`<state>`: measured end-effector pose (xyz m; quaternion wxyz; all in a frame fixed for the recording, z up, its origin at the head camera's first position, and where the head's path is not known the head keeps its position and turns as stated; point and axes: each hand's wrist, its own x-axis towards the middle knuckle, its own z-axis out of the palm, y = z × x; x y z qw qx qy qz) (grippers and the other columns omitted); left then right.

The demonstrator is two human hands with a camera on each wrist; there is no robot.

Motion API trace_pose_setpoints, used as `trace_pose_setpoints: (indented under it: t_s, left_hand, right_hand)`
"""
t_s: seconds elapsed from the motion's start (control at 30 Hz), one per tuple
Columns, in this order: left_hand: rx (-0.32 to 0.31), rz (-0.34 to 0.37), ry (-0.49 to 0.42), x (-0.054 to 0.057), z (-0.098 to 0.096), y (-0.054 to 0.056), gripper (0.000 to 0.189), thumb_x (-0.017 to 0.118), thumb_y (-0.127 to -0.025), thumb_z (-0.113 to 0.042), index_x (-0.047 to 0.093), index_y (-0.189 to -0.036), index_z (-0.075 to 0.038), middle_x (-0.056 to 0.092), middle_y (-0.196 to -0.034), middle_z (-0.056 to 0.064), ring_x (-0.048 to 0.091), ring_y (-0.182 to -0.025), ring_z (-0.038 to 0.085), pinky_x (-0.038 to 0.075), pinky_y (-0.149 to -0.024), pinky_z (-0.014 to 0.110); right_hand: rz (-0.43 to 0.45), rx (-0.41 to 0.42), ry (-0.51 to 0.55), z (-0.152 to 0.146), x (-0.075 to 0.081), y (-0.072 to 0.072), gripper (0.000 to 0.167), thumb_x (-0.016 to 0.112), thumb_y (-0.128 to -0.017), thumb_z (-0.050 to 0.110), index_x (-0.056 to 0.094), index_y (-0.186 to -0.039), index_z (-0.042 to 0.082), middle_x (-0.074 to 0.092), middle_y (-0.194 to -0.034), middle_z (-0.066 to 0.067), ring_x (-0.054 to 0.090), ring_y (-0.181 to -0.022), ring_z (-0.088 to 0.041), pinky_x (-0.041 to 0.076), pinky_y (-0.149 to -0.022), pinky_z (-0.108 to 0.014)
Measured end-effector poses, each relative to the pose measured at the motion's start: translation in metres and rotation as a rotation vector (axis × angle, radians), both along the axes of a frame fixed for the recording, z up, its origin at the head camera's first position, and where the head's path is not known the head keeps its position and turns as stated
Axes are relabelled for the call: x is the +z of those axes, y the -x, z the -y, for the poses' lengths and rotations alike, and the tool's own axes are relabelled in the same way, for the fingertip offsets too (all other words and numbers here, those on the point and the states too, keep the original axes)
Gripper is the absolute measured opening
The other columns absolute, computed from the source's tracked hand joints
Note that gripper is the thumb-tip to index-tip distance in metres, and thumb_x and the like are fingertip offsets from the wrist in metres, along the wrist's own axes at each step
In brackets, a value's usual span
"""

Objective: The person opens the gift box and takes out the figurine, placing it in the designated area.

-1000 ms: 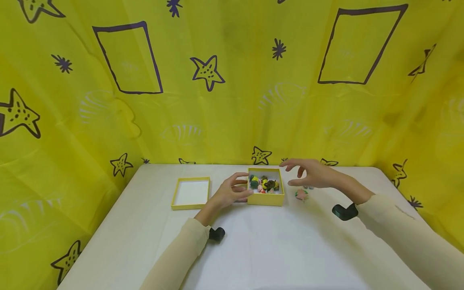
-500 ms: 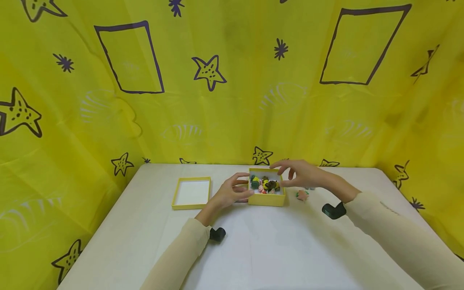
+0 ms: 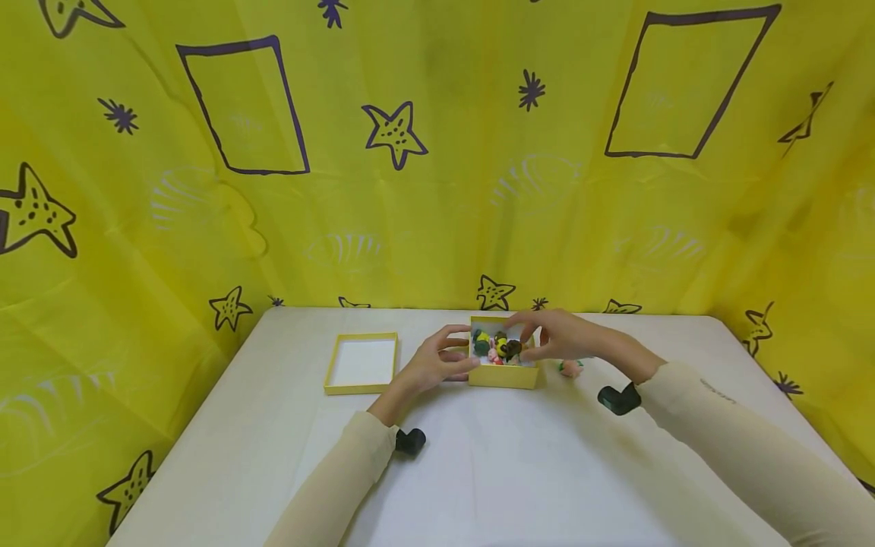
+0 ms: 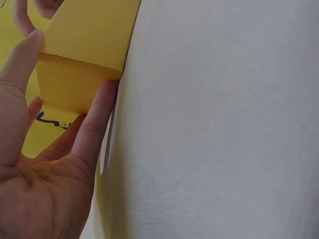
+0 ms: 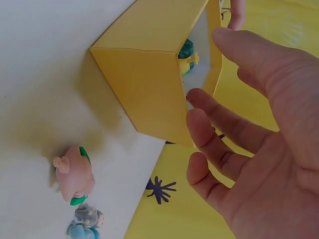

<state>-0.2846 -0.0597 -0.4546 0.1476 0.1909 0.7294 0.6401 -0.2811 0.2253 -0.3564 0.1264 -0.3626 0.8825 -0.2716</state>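
While the left hand (image 3: pixel 429 362) is bracing the box (image 3: pixel 503 377), fingers (image 4: pixel 97 109) spread, the wide-fingered right hand (image 3: pixel 562 334) is probably needing gentleness around the figurines (image 3: pixel 501 346).

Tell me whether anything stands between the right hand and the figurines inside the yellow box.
Nothing visible: the right hand overhangs the open yellow box, the figurines lie uncovered inside, and the yellow lid lies apart.

1. Yellow curtain (image 3: pixel 454 220) hangs in folds from 9 through 12 to 3 o'clock.
2. Dark-outlined squares (image 3: pixel 292 106) are printed at 10 and 2 o'clock.
3. Spotted stars (image 3: pixel 396 135) show at 8, 9 and near 12 o'clock.
4. White surface (image 3: pixel 547 479) spreads toward 6 o'clock.
5. Light is soft; a faint shadow (image 3: pixel 632 448) lies at 4 o'clock.
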Motion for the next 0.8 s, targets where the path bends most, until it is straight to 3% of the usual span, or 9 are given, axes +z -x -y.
trace_pose_setpoints:
  t_s: [0.3,0.53,0.8]
  left_hand:
    - [-0.001,0.008,-0.011,0.001,0.000,-0.001,0.063,0.077,-0.093,-0.010,0.049,-0.149,-0.018,0.051,-0.148,0.021,0.065,-0.113,0.028,0.064,-0.081,0.041]
    - [0.003,0.007,-0.018,0.002,0.000,-0.001,0.062,0.077,-0.094,-0.009,0.049,-0.149,-0.017,0.050,-0.149,0.022,0.065,-0.114,0.030,0.064,-0.081,0.042]
    - [0.011,0.014,-0.010,0.002,-0.001,-0.002,0.063,0.078,-0.093,-0.009,0.049,-0.149,-0.019,0.051,-0.148,0.020,0.065,-0.114,0.029,0.064,-0.081,0.041]
  right_hand:
    - [0.019,0.024,-0.099,0.010,-0.002,0.003,0.051,0.077,-0.093,0.013,0.058,-0.140,0.003,0.072,-0.098,-0.003,0.063,-0.082,-0.014,0.054,-0.069,-0.027]
    - [0.061,0.020,-0.130,0.018,-0.003,0.005,0.041,0.075,-0.094,0.008,0.063,-0.133,0.006,0.067,-0.115,-0.017,0.065,-0.081,-0.017,0.056,-0.070,-0.026]
    - [0.050,0.007,-0.189,0.024,-0.009,0.009,0.034,0.077,-0.093,0.010,0.067,-0.125,0.007,0.066,-0.097,-0.005,0.060,-0.075,-0.017,0.054,-0.069,-0.024]
